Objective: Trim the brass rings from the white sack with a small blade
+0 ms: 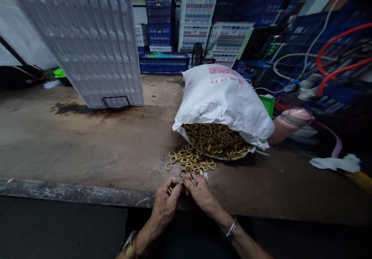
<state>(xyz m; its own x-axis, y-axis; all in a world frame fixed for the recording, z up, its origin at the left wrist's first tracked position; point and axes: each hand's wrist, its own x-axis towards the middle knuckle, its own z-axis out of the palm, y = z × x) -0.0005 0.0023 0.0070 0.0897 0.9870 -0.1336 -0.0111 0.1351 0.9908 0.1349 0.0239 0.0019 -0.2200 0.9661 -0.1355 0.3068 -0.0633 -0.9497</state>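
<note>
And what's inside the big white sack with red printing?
Lots of round, gold-coloured rings show at the open mouth of the white sack. Its sides cover whatever lies deeper, so I can't tell.

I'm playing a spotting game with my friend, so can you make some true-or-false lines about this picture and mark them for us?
1. Rings lie on the table in front of the sack. True.
2. The sack is tied shut. False: its mouth is open, with rings showing inside.
3. The left hand holds rings. True.
4. The right hand is inside the sack. False: the right hand is beside the left one.
5. The pink bottle is right of the sack. True.
</note>
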